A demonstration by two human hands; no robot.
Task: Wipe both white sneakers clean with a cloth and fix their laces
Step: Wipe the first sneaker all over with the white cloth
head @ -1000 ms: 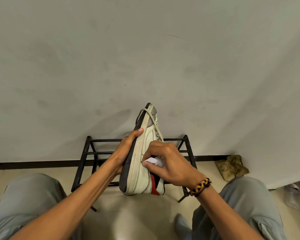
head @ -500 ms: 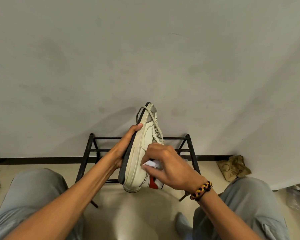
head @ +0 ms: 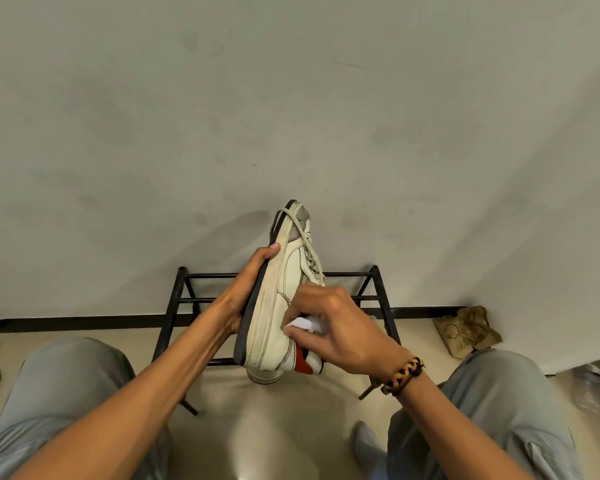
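- Head view: the left hand (head: 248, 289) is cupping the sneaker (head: 278, 306) from the sole side, fingers curled round the dark sole, thumb tip lying on the white rim up near the toe.
- The sneaker is being held in the air on its side, toe pointing away toward the wall (head: 291, 116), heel nearest the person, right in front of the black rack (head: 174, 306).
- The right hand (head: 333, 327) is pinching a small white cloth (head: 300, 323) between thumb and bunched fingers and pressing it against the sneaker's side panel, just above the red heel patch.
- So the wiping step is the one in hand, I'd say, on the first sneaker's side, toward the heel.
- The laces (head: 310, 261) are looking loose: one strand is looping right over the toe, so the lace fix is not yet done.
- A second sole seems to be peeking out just under the heel; whether that's the other sneaker, I cannot tell.
- Next move, as I'm reading it: dragging the cloth along the panel toward the toe while the left hand is bracing against the push, then turning the sneaker to reach its hidden side.
- The cloth is small, so it's calling for steady finger pressure and a re-fold once it's soiled.
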